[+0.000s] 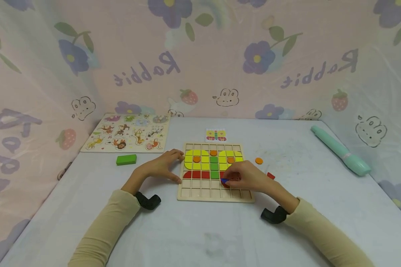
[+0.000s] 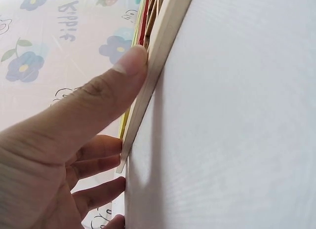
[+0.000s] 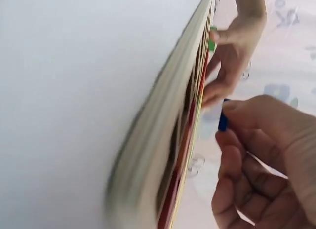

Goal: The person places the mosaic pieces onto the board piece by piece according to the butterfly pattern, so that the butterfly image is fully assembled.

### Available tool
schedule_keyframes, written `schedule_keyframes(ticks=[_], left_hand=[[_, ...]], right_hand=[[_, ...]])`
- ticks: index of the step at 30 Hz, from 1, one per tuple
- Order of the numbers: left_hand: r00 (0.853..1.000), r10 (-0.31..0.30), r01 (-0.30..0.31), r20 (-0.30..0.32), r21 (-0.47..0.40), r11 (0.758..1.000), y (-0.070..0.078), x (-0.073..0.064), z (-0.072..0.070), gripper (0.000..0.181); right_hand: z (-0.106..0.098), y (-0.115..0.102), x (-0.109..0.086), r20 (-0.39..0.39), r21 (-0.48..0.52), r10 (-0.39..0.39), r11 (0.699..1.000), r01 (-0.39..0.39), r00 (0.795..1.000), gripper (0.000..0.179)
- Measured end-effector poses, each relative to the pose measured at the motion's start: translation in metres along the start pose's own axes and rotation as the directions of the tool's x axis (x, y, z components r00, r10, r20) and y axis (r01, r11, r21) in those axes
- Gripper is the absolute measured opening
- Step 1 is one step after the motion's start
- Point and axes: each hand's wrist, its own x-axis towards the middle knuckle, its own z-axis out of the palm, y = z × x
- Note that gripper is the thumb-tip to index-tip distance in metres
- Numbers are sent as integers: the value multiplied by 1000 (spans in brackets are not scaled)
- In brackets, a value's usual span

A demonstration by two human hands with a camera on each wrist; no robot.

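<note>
A wooden grid board (image 1: 200,194) lies flat on the table, partly filled with yellow, green, red and orange pieces. My left hand (image 1: 162,166) rests at its left edge; in the left wrist view the thumb (image 2: 131,61) touches the rim and the other fingers are spread along the edge. Between the thumb and fingers of my right hand (image 1: 245,176) I pinch a small blue piece (image 3: 223,116), held over the lower right part of the grid. The right hand hides some cells and part of the red row there.
Behind the board lies a small picture card (image 1: 216,135). Right of the board are a loose orange disc (image 1: 258,161) and a red piece (image 1: 271,175). A green block (image 1: 126,160) and an animal puzzle (image 1: 130,151) sit left. A long mint-green object (image 1: 341,150) lies far right.
</note>
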Motion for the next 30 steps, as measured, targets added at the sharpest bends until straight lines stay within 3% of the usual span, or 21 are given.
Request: schedule_keyframes(ticks=[9,30], left_hand=[[1000,-3,3,-3,5,1000,0,1,1,76],[1000,4,-4,-10,-1,1000,-1,1,1,76]], right_hand=[[19,-7,24,34,-29,-26,999,27,999,10],[23,-4,29,41,-13,5,1000,-4,999,11]])
